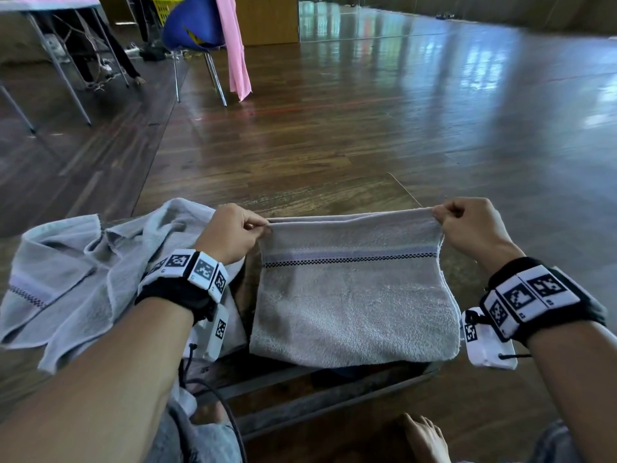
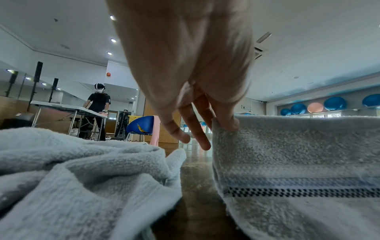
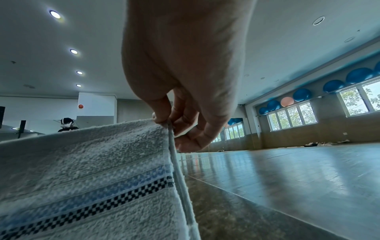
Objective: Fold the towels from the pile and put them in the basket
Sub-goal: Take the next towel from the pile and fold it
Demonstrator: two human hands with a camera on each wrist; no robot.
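A grey towel (image 1: 354, 295) with a blue band and a black checkered stripe is doubled over on a low wooden table (image 1: 334, 195). My left hand (image 1: 233, 233) pinches its far left corner (image 2: 224, 128). My right hand (image 1: 467, 225) pinches the far right corner (image 3: 164, 123). Both corners are lifted a little off the table, and the far edge is stretched tight between the hands. The towel's near part lies flat, its lower edge reaching the table's front. No basket for the towels is in view near me.
A crumpled pile of grey towels (image 1: 76, 279) lies to the left, under my left forearm. Beyond the table spreads wooden floor (image 1: 400, 111). A blue chair (image 1: 193, 25) with pink cloth (image 1: 235, 45), a folding table (image 1: 50, 5) and a yellow crate (image 1: 163, 8) stand far left.
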